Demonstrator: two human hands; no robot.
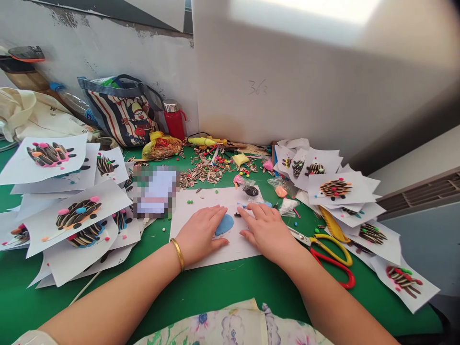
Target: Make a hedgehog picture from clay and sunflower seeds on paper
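Note:
A white sheet of paper (212,199) lies on the green table (223,282) in front of me. On it sits a flat blue clay patch (225,224). My left hand (200,233) rests flat on the sheet, its fingers stretched out and touching the left edge of the blue clay; a gold bangle is on that wrist. My right hand (268,230) lies palm down just right of the clay, fingers spread, thumb near the clay's lower right. Neither hand holds anything.
Scissors (328,251) with yellow and red handles lie right of my right hand. Loose sunflower seeds (203,172) and clay bits are scattered behind the sheet. Stacks of finished seed pictures sit left (75,213) and right (336,188). A striped bag (124,112) and red bottle (175,120) stand by the wall.

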